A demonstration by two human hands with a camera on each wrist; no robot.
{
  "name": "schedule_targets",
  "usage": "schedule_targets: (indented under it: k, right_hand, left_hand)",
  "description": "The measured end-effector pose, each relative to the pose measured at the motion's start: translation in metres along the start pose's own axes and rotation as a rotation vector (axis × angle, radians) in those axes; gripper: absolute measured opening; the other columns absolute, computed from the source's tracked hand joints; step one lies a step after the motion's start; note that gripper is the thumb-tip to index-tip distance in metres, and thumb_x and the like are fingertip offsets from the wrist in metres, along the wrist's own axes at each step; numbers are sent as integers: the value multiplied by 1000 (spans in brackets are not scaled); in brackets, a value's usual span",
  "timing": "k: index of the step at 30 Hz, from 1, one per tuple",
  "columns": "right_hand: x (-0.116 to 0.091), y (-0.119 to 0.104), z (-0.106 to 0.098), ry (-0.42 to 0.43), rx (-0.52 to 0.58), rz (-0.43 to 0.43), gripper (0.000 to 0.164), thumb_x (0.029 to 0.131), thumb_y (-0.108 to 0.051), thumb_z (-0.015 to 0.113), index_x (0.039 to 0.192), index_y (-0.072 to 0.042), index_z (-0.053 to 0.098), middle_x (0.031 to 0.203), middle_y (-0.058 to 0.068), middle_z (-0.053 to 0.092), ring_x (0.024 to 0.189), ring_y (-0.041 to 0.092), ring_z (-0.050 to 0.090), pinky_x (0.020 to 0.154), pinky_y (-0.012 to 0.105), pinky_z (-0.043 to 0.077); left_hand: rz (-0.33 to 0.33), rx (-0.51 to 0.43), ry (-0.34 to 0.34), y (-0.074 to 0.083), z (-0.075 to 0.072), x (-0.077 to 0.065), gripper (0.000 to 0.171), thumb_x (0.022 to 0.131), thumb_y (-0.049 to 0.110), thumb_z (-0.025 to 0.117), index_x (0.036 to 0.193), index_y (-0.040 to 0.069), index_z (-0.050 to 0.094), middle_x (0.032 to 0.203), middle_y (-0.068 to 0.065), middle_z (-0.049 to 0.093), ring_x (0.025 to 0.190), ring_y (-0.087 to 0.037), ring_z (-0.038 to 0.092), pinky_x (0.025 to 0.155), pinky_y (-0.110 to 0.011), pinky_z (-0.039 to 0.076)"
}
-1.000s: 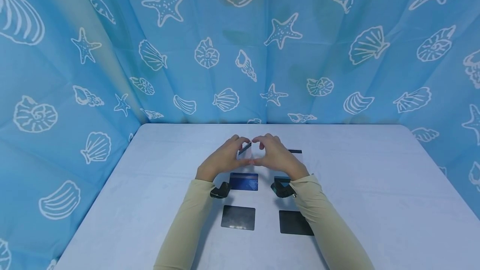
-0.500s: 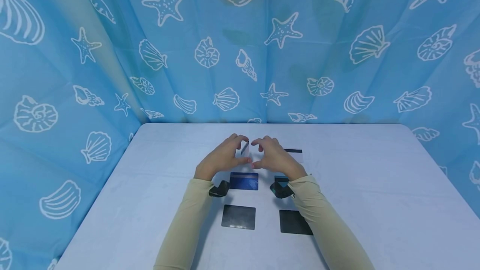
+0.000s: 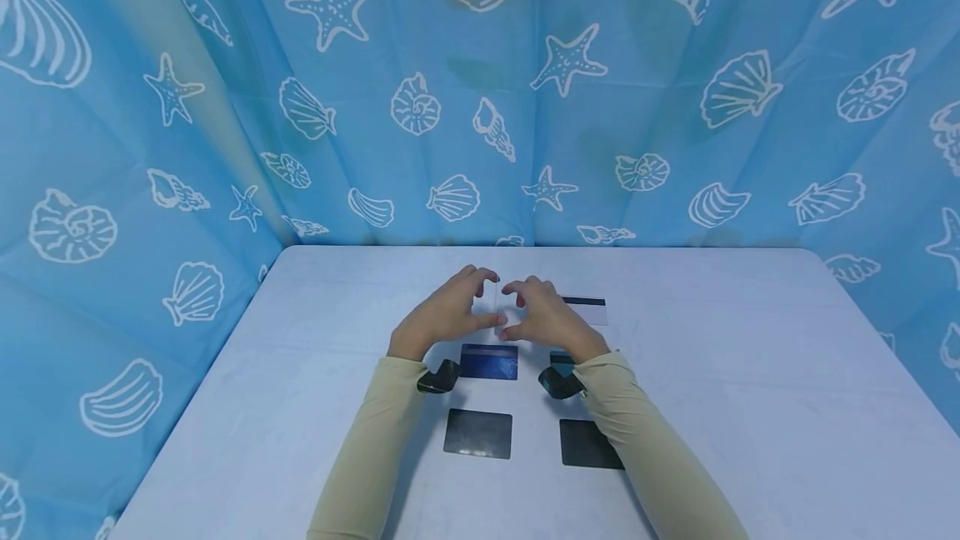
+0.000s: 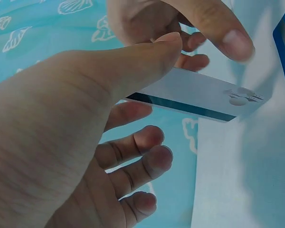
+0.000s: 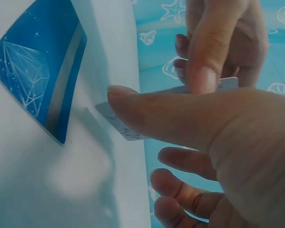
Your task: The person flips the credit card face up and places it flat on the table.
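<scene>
My left hand [image 3: 444,315] pinches a white card [image 4: 194,95] with a dark magnetic stripe between thumb and fingers. In the head view the card is seen almost edge-on, as a thin line between the two hands. Facing it from the other side, my right hand [image 3: 551,317] has its thumb and bent fingers apart. The left wrist view shows the right thumb [image 4: 237,45] hovering over the card's far part, with a visible gap. In the right wrist view, that hand's thumb overlaps the card and hides much of it.
On the white table [image 3: 720,373] lie a blue card [image 3: 489,362], a dark grey card [image 3: 477,433], a black card [image 3: 588,443], a teal card [image 3: 561,359] and a white striped card [image 3: 592,312]. Sleeves partly cover the right-hand ones. A blue shell-print curtain [image 3: 480,107] stands behind.
The held card has turned from a slanted view, with its stripe showing, to nearly edge-on. The right hand's fingertips have drawn slightly away from the left hand.
</scene>
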State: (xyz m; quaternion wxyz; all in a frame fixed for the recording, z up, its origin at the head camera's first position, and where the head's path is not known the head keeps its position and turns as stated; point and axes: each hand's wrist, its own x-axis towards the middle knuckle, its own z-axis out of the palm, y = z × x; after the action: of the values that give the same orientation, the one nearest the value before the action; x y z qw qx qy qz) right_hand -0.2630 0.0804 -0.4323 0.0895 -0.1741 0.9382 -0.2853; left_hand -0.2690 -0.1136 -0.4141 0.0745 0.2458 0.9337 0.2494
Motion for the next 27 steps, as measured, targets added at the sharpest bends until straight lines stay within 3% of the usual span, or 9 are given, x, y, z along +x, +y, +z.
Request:
schedule_targets:
  k: [12, 27]
  right_hand:
    - [5, 5, 11, -11, 27, 21, 72, 83, -29, 88, 144, -8, 57, 122, 15, 60, 111, 28, 54, 93, 46, 56]
    - [7, 8, 15, -14, 41, 10, 71, 83, -30, 88, 142, -5, 58, 118, 14, 61, 107, 27, 53, 88, 43, 57]
  left_hand:
    - [27, 6, 2, 3, -1, -1, 66, 93, 38, 78, 147, 9, 51, 124, -13, 59, 102, -24, 58, 83, -33, 55]
    - [33, 6, 5, 6, -3, -3, 66, 94, 39, 76, 147, 11, 51, 124, -13, 60, 98, -21, 57, 84, -34, 56]
